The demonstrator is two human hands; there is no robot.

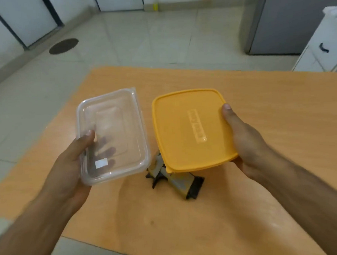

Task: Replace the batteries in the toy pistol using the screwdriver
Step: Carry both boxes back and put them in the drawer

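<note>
Clear box (pixel 113 134) clamped in left hand (pixel 68 167), yellow box (pixel 191 130) in right hand (pixel 246 140); toy pistol (pixel 176 179) untouched, boxes to be set down.

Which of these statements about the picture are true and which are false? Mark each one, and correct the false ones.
1. The left hand holds a clear plastic container. True.
2. The right hand holds a blue lid. False: what it holds, the yellow lid, may top a box that cannot be seen.
3. The toy pistol lies on the wooden table, partly hidden under the yellow lid. True.
4. The toy pistol is in the left hand's grip. False: neither hand touches it.
5. A screwdriver lies in plain sight on the table. False: none can be seen.
</note>
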